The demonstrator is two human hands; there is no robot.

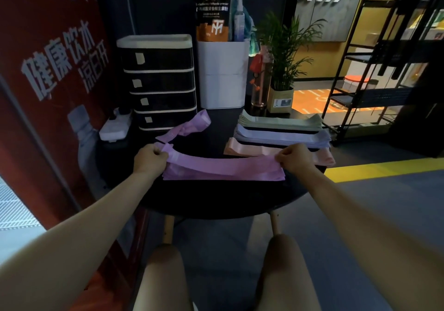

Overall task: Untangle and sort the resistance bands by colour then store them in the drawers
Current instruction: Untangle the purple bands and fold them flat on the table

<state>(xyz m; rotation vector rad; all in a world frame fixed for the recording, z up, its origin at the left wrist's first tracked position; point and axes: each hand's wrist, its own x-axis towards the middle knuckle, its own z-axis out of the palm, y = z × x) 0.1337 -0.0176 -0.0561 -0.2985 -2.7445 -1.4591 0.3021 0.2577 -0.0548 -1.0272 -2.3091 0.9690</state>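
A purple resistance band (223, 164) is stretched flat between my hands, just above a stack of purple bands (223, 175) on the black round table (216, 202). My left hand (150, 158) pinches its left end and my right hand (294, 158) pinches its right end. Behind my left hand lies a twisted loose purple band (186, 128). At the right sit sorted stacks: a pink stack (249, 149), a lavender stack (281, 137) and a pale green stack (278, 121). The black drawer unit (159, 82) with its shut, labelled drawers stands at the back left.
A white power strip (115, 125) lies left of the drawers. A white bin (223, 75) with bottles, a pink bottle (260, 80) and a potted plant (283, 70) stand at the back. A red vending machine (48, 82) is at the left, a black metal shelf (374, 75) at the right.
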